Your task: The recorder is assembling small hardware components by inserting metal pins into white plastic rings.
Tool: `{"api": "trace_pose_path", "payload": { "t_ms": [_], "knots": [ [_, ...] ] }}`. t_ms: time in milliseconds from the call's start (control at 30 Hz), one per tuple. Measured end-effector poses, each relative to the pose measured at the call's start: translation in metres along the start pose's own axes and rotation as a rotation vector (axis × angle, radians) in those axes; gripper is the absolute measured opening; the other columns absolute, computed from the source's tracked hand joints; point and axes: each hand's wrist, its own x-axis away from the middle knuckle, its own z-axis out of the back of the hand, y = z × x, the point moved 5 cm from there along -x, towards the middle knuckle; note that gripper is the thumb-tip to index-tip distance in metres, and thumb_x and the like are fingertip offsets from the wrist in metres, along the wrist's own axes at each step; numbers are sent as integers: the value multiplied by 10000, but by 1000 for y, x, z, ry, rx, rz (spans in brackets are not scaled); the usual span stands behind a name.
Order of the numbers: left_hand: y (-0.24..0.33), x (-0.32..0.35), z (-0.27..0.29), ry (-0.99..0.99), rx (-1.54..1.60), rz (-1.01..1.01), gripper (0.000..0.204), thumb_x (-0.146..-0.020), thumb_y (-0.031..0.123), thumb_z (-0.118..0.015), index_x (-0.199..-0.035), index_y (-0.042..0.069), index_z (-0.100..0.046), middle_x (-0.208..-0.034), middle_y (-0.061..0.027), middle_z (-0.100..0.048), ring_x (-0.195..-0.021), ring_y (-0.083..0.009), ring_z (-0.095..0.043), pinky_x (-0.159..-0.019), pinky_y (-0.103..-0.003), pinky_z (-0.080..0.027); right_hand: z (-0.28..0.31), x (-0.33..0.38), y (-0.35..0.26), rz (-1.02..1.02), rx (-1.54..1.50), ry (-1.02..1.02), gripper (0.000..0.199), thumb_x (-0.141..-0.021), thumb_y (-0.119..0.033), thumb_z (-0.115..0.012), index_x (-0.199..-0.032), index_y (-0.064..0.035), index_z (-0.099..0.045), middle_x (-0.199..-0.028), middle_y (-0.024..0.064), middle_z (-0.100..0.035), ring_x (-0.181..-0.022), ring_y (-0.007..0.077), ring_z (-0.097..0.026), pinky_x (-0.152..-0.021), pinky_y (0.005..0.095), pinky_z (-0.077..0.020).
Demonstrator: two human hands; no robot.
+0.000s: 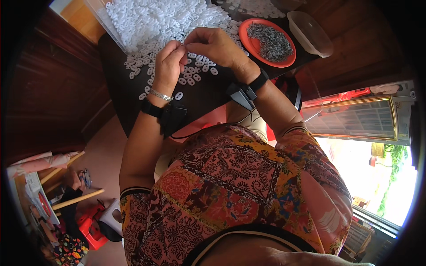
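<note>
My left hand (pixel 168 66) and my right hand (pixel 216 48) meet fingertip to fingertip over the near side of a dark table (pixel 122 91). Both are closed in a pinch, and whatever lies between the fingers is too small and hidden to name. Under and around them are scattered small white oval plastic pieces (pixel 191 81), each with two holes. A large heap of the same white pieces (pixel 151 22) rises beyond my hands. Right of my right hand, an orange-red plate (pixel 251 44) carries a pile of small grey metal-looking parts (pixel 277 44).
A clear plastic bin (pixel 108 27) lies at the heap's left. An empty translucent tub (pixel 313 36) stands right of the plate. Dark straps with boxy devices (pixel 242 95) sit on my wrists. Lower left are a red stool (pixel 94 228) and wooden poles (pixel 80 198).
</note>
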Motion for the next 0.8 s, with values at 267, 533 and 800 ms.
{"api": "trace_pose_path", "payload": {
  "t_ms": [267, 533, 800],
  "knots": [
    [-3, -2, 11, 78, 63, 9, 148, -874, 172, -505, -787, 60, -548, -600, 8, -502, -452, -47, -401, -398, -189, -300, 101, 26, 15, 2, 389, 191, 187, -821, -164, -629, -914, -3, -652, -787, 71, -655, -741, 110, -597, -679, 253, -475],
    [-6, -5, 8, 24, 61, 4, 153, -867, 161, -517, -769, 45, -541, -586, 1, -498, -451, -51, -399, -408, -189, -314, 149, 38, 77, -155, 853, 7, 246, -742, -298, -592, -867, -103, -675, -856, 120, -656, -833, 302, -618, -730, 411, -486],
    [-1, -3, 4, -5, 104, -43, 178, -889, 158, -499, -762, 39, -538, -596, -1, -500, -462, -46, -402, -421, -181, -313, 128, 29, 81, -191, 1201, 54, 219, -810, -228, -492, -900, -94, -641, -882, 128, -647, -846, 329, -611, -719, 437, -482]
  ]
}}
